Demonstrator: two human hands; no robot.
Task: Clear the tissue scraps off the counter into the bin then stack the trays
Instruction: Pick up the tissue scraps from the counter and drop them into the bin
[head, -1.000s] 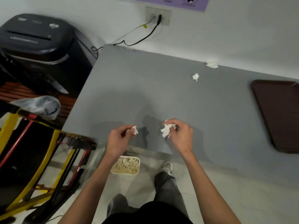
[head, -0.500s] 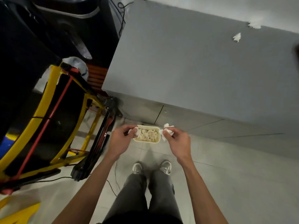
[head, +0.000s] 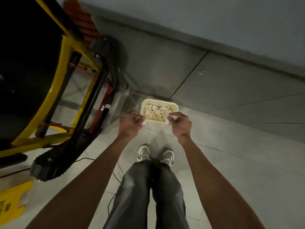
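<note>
The left hand [head: 132,123] has its fingers curled in and pinches a small white scrap [head: 144,122] between thumb and fingertips. The right hand [head: 180,125] holds the other scrap [head: 168,119] the same way, a bit of tissue poking out past the thumb. The two hands hang level and apart, one at each near corner of the bin [head: 158,101], with both scraps at its near rim.

The bin is a cream, open, rectangular tub standing on the tiled floor [head: 231,162]. It is heaped with white tissue pieces. It sits close to the grey cabinet front [head: 231,83], and the tabletop [head: 214,17] shows above that.

The person's shoes [head: 144,153] are on the floor just short of the bin, dark trousers above them. To the left stands a yellow frame [head: 49,86] with black parts. A yellow sign [head: 11,200] lies at the lower left, and a thin black cable [head: 115,176] trails across the tiles beside the left leg.
</note>
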